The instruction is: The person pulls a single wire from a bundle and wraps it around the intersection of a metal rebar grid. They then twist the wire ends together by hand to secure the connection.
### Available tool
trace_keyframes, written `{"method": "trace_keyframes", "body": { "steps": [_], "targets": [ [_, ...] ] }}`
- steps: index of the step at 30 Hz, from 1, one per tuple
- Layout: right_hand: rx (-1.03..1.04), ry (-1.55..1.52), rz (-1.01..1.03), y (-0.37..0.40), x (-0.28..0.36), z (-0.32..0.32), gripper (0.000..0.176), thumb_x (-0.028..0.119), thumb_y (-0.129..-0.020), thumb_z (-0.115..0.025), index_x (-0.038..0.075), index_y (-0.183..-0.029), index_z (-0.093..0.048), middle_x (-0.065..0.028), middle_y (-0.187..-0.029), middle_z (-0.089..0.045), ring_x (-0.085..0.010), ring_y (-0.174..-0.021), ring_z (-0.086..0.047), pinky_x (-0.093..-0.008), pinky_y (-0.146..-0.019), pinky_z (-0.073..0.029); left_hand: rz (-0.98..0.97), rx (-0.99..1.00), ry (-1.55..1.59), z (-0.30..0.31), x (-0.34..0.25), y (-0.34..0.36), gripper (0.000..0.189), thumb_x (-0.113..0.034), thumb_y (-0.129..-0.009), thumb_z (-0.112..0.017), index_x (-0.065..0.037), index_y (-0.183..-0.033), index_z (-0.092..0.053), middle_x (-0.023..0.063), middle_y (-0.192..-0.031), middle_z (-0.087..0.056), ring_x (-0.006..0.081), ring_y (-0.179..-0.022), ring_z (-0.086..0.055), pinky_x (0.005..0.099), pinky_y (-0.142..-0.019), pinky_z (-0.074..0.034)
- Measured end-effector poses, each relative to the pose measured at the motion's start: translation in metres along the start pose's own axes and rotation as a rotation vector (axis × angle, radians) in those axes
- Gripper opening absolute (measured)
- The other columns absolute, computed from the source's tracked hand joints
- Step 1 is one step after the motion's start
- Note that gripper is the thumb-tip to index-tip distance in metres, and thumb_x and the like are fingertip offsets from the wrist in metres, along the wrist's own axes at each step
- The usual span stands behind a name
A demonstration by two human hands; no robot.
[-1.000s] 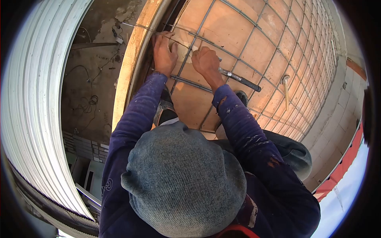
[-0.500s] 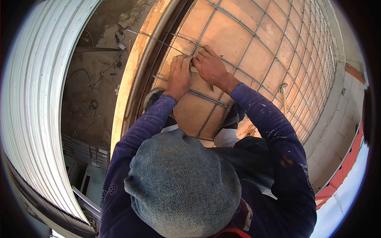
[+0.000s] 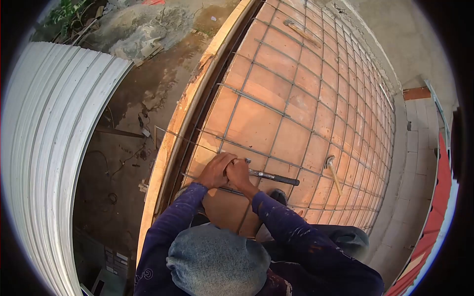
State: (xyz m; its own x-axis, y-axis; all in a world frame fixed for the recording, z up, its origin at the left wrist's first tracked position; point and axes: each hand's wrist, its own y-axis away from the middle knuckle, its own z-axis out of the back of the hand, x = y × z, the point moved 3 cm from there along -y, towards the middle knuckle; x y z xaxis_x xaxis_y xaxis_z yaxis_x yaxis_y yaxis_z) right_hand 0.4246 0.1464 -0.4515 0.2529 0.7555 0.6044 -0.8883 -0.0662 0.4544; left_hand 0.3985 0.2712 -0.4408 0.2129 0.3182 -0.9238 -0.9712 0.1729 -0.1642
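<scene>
My left hand is closed low over the rebar mesh, its fingers bent against my right hand. Whatever its fingertips pinch is hidden. My right hand is closed beside it, touching it. From the right hand a metal tool with a black handle sticks out to the right; its working end is mostly covered. A thin steel bar runs from beyond the wooden edge toward both hands. Under the mesh lie smooth orange-brown boards.
A hammer with a wooden handle lies on the mesh at right, another farther off. A timber edge board borders a drop to ground with cables. Corrugated metal sheet stands left. A person's cap fills the bottom.
The view has shifted, showing more of the far mesh. Both hands stay together at the bars. The black-handled tool at my right hand now shows, pointing right.
</scene>
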Motion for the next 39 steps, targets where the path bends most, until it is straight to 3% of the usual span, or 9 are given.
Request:
{"method": "trace_keyframes", "body": {
  "steps": [9,16,19,21,22,24,27,31,39],
  "targets": [
    [-0.073,-0.388,-0.156,0.018,0.004,-0.005,0.035,0.023,-0.093,-0.063,-0.006,-0.074,-0.068,-0.0139,-0.064,-0.066,-0.0193,-0.059,-0.061,-0.0373,-0.054,-0.045,0.003,0.101,0.020,-0.007,0.002,-0.001,0.060,-0.011,-0.064,-0.084,-0.004,-0.117,-0.056,0.0159,-0.109,-0.057,0.0387,-0.107,-0.056,0.0459,-0.094,-0.047],
    [-0.041,-0.325,-0.128,0.014,0.006,-0.003,0.036,0.024,-0.094,-0.060,-0.006,-0.077,-0.069,-0.0212,-0.067,-0.067,-0.0281,-0.060,-0.066,-0.0421,-0.058,-0.049,0.075,0.148,0.064,0.001,-0.004,-0.001,0.058,-0.012,-0.068,-0.085,-0.004,-0.117,-0.055,0.0161,-0.111,-0.057,0.0385,-0.108,-0.057,0.0455,-0.095,-0.047],
    [0.037,0.145,0.193,0.002,0.022,0.014,0.032,0.021,-0.093,-0.058,-0.004,-0.077,-0.069,-0.0237,-0.068,-0.068,-0.0358,-0.059,-0.067,-0.0446,-0.056,-0.050,0.136,-0.017,0.208,-0.003,-0.008,0.006,0.049,-0.005,-0.075,-0.080,-0.003,-0.116,-0.055,0.0168,-0.110,-0.057,0.0395,-0.103,-0.059,0.0431,-0.090,-0.050],
    [0.180,0.526,0.502,0.000,0.057,0.026,0.026,0.019,-0.089,-0.059,-0.002,-0.078,-0.070,-0.0263,-0.076,-0.068,-0.0423,-0.067,-0.067,-0.0494,-0.062,-0.054,0.100,-0.560,-0.034,0.001,-0.016,0.022,0.039,0.002,-0.080,-0.073,-0.001,-0.115,-0.054,0.0159,-0.109,-0.058,0.0331,-0.095,-0.062,0.0395,-0.082,-0.053],
    [0.190,0.534,0.496,-0.006,0.066,0.030,0.026,0.019,-0.089,-0.059,-0.002,-0.078,-0.070,-0.0263,-0.076,-0.068,-0.0423,-0.067,-0.067,-0.0494,-0.062,-0.054,0.111,-0.563,-0.026,-0.005,-0.014,0.029,0.039,0.002,-0.080,-0.073,-0.001,-0.115,-0.054,0.0159,-0.109,-0.058,0.0331,-0.095,-0.062,0.0395,-0.082,-0.053],
    [0.418,0.847,0.686,-0.027,0.083,0.026,0.021,0.017,-0.086,-0.058,0.001,-0.077,-0.069,-0.0223,-0.077,-0.067,-0.0385,-0.073,-0.068,-0.0485,-0.069,-0.056,0.654,-0.710,0.223,-0.016,0.007,0.046,0.048,0.005,-0.080,-0.072,0.001,-0.124,-0.053,0.0126,-0.110,-0.061,0.0205,-0.094,-0.065,0.0347,-0.082,-0.055],
    [0.430,0.836,1.043,-0.060,0.116,0.024,0.020,0.017,-0.085,-0.059,0.004,-0.073,-0.069,-0.0172,-0.077,-0.067,-0.0349,-0.080,-0.068,-0.0460,-0.073,-0.056,0.747,-0.768,0.378,0.006,0.014,0.033,0.043,0.004,-0.082,-0.069,0.002,-0.124,-0.059,0.0112,-0.109,-0.065,0.0149,-0.087,-0.067,0.0315,-0.077,-0.056],
    [0.504,1.097,1.157,-0.073,0.139,0.003,0.018,0.020,-0.086,-0.061,0.009,-0.074,-0.070,-0.0066,-0.082,-0.070,-0.0281,-0.090,-0.068,-0.0416,-0.075,-0.056,0.684,-0.657,0.230,0.019,0.025,0.025,0.024,0.000,-0.085,-0.061,0.005,-0.107,-0.068,0.0114,-0.100,-0.071,0.0146,-0.077,-0.069,0.0293,-0.072,-0.055],
    [0.473,1.074,1.139,-0.083,0.135,0.007,0.011,0.023,-0.083,-0.068,0.014,-0.084,-0.074,-0.0025,-0.095,-0.070,-0.0253,-0.102,-0.065,-0.0408,-0.084,-0.055,0.680,-0.594,0.374,0.016,0.030,0.025,0.020,0.004,-0.086,-0.059,0.003,-0.105,-0.064,0.0062,-0.094,-0.068,0.0078,-0.070,-0.065,0.0264,-0.062,-0.050]
  ]
}}
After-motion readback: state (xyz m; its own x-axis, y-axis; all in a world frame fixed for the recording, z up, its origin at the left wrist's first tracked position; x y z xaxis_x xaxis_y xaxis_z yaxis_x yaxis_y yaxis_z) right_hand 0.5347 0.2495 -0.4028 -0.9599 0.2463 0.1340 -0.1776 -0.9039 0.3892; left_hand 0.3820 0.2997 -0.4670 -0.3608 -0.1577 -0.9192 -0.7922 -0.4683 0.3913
